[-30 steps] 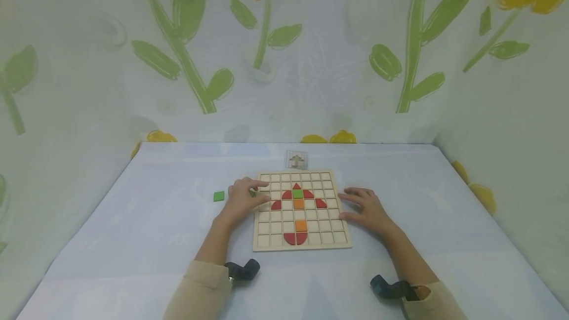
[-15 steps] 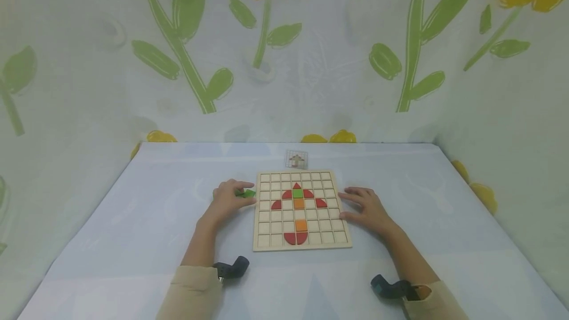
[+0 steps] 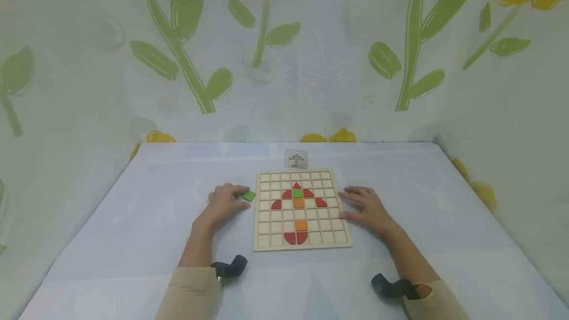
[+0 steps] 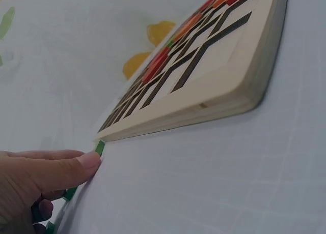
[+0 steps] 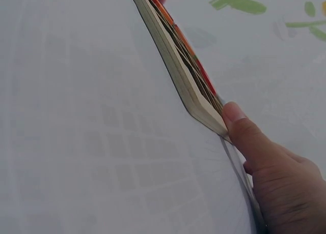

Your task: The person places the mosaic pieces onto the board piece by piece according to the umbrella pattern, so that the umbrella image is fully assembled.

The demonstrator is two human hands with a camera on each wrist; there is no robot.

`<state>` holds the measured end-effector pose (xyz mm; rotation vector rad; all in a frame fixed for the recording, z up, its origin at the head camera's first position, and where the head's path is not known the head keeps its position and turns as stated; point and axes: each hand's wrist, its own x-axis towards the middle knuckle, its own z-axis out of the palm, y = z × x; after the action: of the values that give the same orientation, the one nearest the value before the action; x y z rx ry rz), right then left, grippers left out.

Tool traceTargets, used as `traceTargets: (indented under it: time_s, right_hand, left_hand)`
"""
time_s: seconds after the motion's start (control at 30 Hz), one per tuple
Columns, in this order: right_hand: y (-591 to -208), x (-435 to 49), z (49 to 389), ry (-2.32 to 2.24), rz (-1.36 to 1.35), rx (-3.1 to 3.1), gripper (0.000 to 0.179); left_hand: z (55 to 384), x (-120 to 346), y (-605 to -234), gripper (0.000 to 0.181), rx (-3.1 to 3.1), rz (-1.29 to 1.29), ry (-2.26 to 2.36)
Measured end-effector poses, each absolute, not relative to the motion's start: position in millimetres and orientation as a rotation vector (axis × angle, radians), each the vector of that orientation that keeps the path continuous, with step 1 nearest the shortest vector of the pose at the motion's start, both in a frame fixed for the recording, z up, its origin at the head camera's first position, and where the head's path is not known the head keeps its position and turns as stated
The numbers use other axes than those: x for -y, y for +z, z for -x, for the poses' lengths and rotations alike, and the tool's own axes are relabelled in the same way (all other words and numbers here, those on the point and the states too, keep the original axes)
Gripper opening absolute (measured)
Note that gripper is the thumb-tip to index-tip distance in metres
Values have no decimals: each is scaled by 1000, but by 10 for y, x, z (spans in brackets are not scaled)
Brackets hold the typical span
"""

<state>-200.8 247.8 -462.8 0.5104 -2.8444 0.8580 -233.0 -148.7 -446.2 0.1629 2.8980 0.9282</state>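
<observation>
My left hand is beside the left edge of the wooden grid board, its index fingertip at a green square tile. The thumb lies apart from that tile in the head view. In the left wrist view, the same tile shows just past the thumb, and more green is partly hidden behind the fingers. My right hand rests against the board's right edge, fingers spread. Red, orange and green pieces form a shape on the board.
Behind the board lies a small pattern card with a similar figure. A white cloth covers the table, and a flower-printed curtain hangs at the back. A dark camera mount sits on each wrist.
My left hand has drawn back leftward from over the board's edge. A green tile now lies beside that edge at its fingertips. The right hand has stayed in place.
</observation>
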Motion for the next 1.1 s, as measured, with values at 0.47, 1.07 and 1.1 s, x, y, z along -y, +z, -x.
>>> traceTargets:
  time_s: [0.47,1.07,1.1]
  right_hand:
    - [-4598,-2492,2019,841,-519,2840,59]
    - [-4616,-2478,2020,848,-517,2848,59]
    - [-4622,-2482,2020,844,-517,2847,59]
  left_hand:
    - [2297,1467,-4432,27,-2925,-224,967]
    - [2240,1529,-4374,30,-2829,-233,1071]
    - [2239,1526,-4370,29,-2825,-239,1082]
